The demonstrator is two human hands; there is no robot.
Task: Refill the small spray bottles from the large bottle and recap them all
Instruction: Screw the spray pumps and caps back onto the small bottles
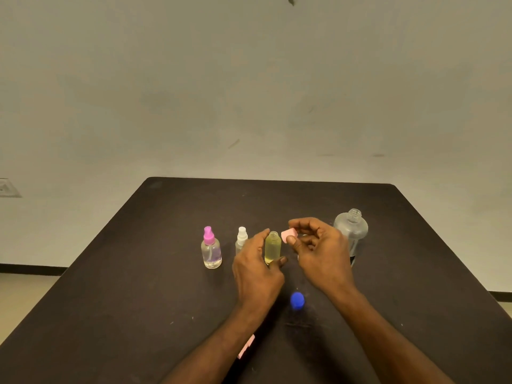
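My left hand (256, 270) grips a small open bottle of yellowish liquid (273, 246) standing upright on the dark table (138, 273). My right hand (318, 250) holds a pale pink cap (288, 234) just right of that bottle's open neck. A small clear bottle with a pink spray top (211, 249) stands to the left. Another small bottle with a white spray top (242, 239) stands partly behind my left hand. The large clear bottle (352, 230) stands uncapped at the right, partly hidden by my right hand. A blue cap (297, 300) lies between my wrists.
A pale pink object (246, 346) lies on the table under my left forearm, mostly hidden. The table's far edge runs close to a plain wall. Floor shows at both sides of the table.
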